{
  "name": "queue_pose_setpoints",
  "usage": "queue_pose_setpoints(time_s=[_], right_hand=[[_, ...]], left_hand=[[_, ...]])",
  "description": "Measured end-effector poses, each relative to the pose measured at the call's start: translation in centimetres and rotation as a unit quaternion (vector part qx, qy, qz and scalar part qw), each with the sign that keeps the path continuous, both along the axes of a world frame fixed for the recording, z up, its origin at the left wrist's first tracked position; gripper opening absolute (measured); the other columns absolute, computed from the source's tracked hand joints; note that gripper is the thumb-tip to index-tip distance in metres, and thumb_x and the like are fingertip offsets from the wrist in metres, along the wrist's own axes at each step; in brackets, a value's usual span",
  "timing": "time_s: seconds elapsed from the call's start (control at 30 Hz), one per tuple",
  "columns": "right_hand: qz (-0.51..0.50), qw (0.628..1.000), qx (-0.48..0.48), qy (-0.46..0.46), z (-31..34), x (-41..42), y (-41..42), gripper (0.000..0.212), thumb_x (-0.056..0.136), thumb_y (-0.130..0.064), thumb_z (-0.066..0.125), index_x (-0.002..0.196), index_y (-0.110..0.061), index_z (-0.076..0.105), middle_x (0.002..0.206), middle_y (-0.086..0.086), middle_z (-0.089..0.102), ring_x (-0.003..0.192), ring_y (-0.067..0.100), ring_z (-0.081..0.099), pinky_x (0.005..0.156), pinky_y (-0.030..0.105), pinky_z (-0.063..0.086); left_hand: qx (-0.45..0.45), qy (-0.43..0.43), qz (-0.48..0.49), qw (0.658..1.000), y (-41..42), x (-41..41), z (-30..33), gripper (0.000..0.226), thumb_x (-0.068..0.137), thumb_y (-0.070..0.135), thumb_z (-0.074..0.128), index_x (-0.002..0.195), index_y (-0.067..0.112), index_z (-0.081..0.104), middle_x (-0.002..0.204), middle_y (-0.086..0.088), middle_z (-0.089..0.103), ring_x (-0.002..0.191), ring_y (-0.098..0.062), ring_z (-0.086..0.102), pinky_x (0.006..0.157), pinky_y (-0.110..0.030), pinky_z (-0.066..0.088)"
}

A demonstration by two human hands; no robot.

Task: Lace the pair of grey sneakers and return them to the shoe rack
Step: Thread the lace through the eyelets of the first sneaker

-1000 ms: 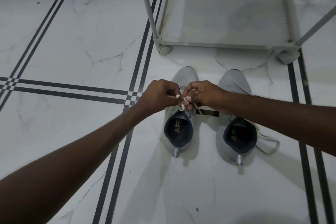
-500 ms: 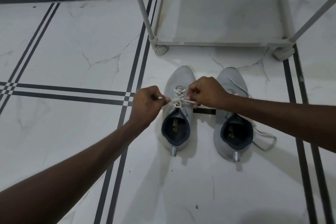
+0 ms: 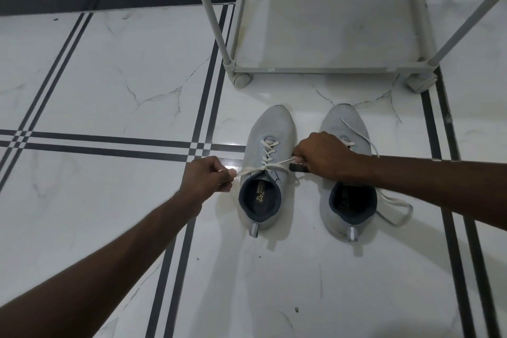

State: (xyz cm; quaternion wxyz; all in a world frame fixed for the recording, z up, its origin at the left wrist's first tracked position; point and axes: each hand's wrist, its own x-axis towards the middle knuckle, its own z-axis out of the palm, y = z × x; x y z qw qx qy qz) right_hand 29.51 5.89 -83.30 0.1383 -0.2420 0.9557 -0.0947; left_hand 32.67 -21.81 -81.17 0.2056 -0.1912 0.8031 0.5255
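Left hand (image 3: pixel 208 177) and right hand (image 3: pixel 319 155) each pinch a white lace (image 3: pixel 263 168) end — soft, limp cord over the light left sneaker (image 3: pixel 267 167); grip near the ends.

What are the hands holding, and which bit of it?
Each hand pinches one end of the white shoelace of the left sneaker: the left hand pulls one end out leftward, the right hand the other end rightward.
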Motion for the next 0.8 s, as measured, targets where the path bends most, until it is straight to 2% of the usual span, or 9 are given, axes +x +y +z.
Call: queue_pose_setpoints(time_s=[0.1, 0.17, 0.23, 0.33, 0.4, 0.57, 0.67, 0.73, 0.8], right_hand=[[0.024, 0.999, 0.019, 0.030, -0.1, -0.6, -0.1, 0.023, 0.091, -0.030, 0.055, 0.080, -0.012, 0.062, 0.079, 0.013, 0.068, 0.074, 0.034, 0.064, 0.059, 0.030, 0.030], [0.051, 0.997, 0.029, 0.057, -0.4, -0.3, -0.1, 0.022, 0.093, -0.031, 0.051, 0.084, -0.012, 0.059, 0.079, 0.013, 0.068, 0.072, 0.035, 0.063, 0.057, 0.032, 0.030], [0.076, 0.994, 0.035, 0.070, -0.6, 0.2, 0.1, 0.020, 0.092, -0.031, 0.051, 0.085, -0.013, 0.056, 0.079, 0.011, 0.067, 0.069, 0.034, 0.062, 0.056, 0.032, 0.029], [0.112, 0.989, 0.055, 0.078, -0.5, 0.4, 0.1, 0.015, 0.090, -0.028, 0.054, 0.087, -0.015, 0.060, 0.084, 0.008, 0.064, 0.067, 0.030, 0.062, 0.055, 0.032, 0.028], [0.130, 0.984, 0.064, 0.102, -0.6, 0.2, -0.1, 0.011, 0.087, -0.024, 0.059, 0.083, -0.015, 0.063, 0.084, 0.006, 0.061, 0.063, 0.028, 0.061, 0.052, 0.031, 0.027], [0.106, 0.985, 0.039, 0.128, -0.6, 0.4, 0.0, 0.008, 0.083, -0.016, 0.053, 0.083, -0.017, 0.060, 0.064, 0.007, 0.065, 0.053, 0.031, 0.060, 0.050, 0.028, 0.025], [0.126, 0.981, 0.029, 0.146, -0.5, 0.4, 0.5, 0.010, 0.084, -0.020, 0.051, 0.079, -0.019, 0.059, 0.058, 0.006, 0.064, 0.048, 0.031, 0.059, 0.049, 0.028, 0.025], [0.146, 0.977, 0.042, 0.150, -0.4, 0.0, 0.6, 0.030, 0.085, -0.028, 0.035, 0.080, -0.020, 0.063, 0.062, 0.005, 0.067, 0.054, 0.031, 0.063, 0.051, 0.028, 0.027], [0.162, 0.975, 0.046, 0.148, -0.3, -0.3, 0.8, 0.047, 0.080, -0.029, 0.021, 0.083, -0.019, 0.066, 0.064, 0.005, 0.068, 0.055, 0.030, 0.064, 0.051, 0.029, 0.029]], left_hand=[[-0.086, 0.066, -0.143, 0.984, -0.3, 0.0, 0.3, 0.019, 0.081, 0.017, 0.076, 0.073, 0.011, 0.060, 0.067, -0.003, 0.073, 0.066, -0.019, 0.071, 0.066, -0.037, 0.061], [-0.146, 0.122, -0.226, 0.955, -0.5, 0.4, 0.4, 0.011, 0.083, 0.009, 0.070, 0.080, 0.016, 0.062, 0.068, 0.003, 0.072, 0.065, -0.012, 0.070, 0.066, -0.037, 0.060], [-0.221, 0.188, -0.314, 0.904, -0.4, 1.0, 0.1, 0.018, 0.085, 0.005, 0.064, 0.090, 0.022, 0.067, 0.070, 0.007, 0.072, 0.066, -0.011, 0.068, 0.065, -0.035, 0.057], [-0.337, 0.261, -0.407, 0.808, 0.1, 1.4, 0.0, 0.026, 0.088, 0.008, 0.059, 0.104, 0.024, 0.070, 0.084, 0.005, 0.073, 0.075, -0.021, 0.068, 0.059, -0.032, 0.049], [-0.372, 0.285, -0.423, 0.775, 0.0, 1.0, -0.1, 0.026, 0.088, 0.006, 0.055, 0.103, 0.023, 0.069, 0.089, 0.004, 0.071, 0.078, -0.024, 0.068, 0.055, -0.029, 0.043], [-0.382, 0.306, -0.451, 0.746, -0.7, 0.7, -1.2, 0.039, 0.081, -0.003, 0.054, 0.109, 0.021, 0.068, 0.089, 0.001, 0.073, 0.077, -0.026, 0.069, 0.054, -0.035, 0.052], [-0.395, 0.327, -0.456, 0.727, -0.9, 0.6, -1.3, 0.035, 0.072, -0.009, 0.058, 0.089, 0.020, 0.071, 0.078, 0.001, 0.071, 0.069, -0.025, 0.067, 0.048, -0.028, 0.043], [-0.404, 0.334, -0.447, 0.725, -1.1, 0.3, -1.0, 0.033, 0.067, -0.010, 0.055, 0.076, 0.020, 0.065, 0.070, 0.003, 0.066, 0.062, -0.024, 0.063, 0.046, -0.026, 0.038], [-0.400, 0.329, -0.446, 0.730, -1.2, 0.5, -0.8, 0.029, 0.070, -0.003, 0.043, 0.071, 0.020, 0.060, 0.066, 0.003, 0.063, 0.059, -0.023, 0.060, 0.046, -0.025, 0.034]])
